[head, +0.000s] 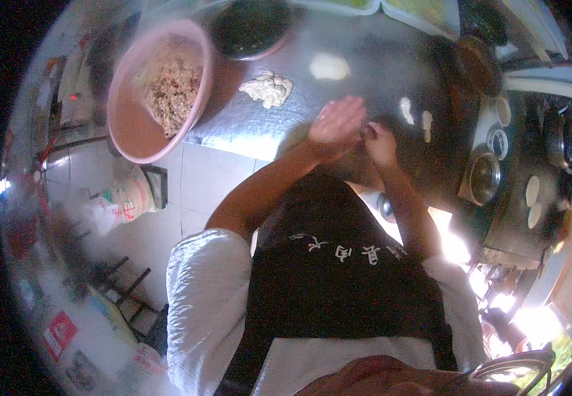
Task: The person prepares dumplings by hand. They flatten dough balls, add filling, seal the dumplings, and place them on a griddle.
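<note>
My left hand (338, 121) is stretched out flat over the metal worktop (246, 123), slightly blurred, with nothing visible held in it. Close beside its fingers is my right hand (381, 144), its fingers curled; whether something small is between them cannot be told. Beyond the hands lies a flat, pale round of dough (330, 66). A lumpy piece of dough (267, 89) rests left of it. Two small dough pieces, one (406, 110) nearer and another (427, 126), lie to the right. At the left stands a pink plastic basin (117, 114) holding a crumbly, light-brown mixture (174, 91).
A large dark round vessel (251, 29) stands behind the dough. Clear containers with green contents (422, 15) line the far edge. On the right are a round metal container (485, 178), small bowls and two pale flat rounds (532, 190). A printed sack (130, 198) sits on the tiled floor.
</note>
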Demonstrator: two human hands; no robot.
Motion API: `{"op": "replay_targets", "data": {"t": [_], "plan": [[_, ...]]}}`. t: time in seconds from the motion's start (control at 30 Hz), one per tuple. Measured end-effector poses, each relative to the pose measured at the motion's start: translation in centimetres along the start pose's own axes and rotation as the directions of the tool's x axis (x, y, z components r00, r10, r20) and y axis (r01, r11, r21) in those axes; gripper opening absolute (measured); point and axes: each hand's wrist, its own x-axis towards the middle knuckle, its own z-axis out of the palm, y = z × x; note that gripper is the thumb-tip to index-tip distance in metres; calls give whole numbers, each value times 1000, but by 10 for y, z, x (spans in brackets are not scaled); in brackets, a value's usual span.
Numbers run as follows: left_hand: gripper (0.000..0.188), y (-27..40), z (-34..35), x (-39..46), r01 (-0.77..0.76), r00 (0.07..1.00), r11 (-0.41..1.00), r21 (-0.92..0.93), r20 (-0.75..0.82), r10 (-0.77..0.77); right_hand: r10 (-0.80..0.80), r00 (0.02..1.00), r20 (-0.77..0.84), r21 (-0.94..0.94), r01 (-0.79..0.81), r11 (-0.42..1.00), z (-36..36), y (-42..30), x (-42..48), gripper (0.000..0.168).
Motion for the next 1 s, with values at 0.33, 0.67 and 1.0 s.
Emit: {"op": "replay_targets", "data": {"t": [0.33, 0.67, 1.0], "plan": [[45, -12, -59, -14, 810, 453, 4, -586, 622, -639, 90, 962, 257, 270, -161, 950, 9, -65, 7, 26], [45, -68, -80, -126, -52, 754, -928, -369, 595, -279, -610, 791, -53, 432, 569, 700, 30, -232, -14, 18], [46, -166, -302, -209, -476, 446, -496, -726, 287, -848, -730, 664, 163, 21, 737, 675, 166, -459, 73, 30]]}}
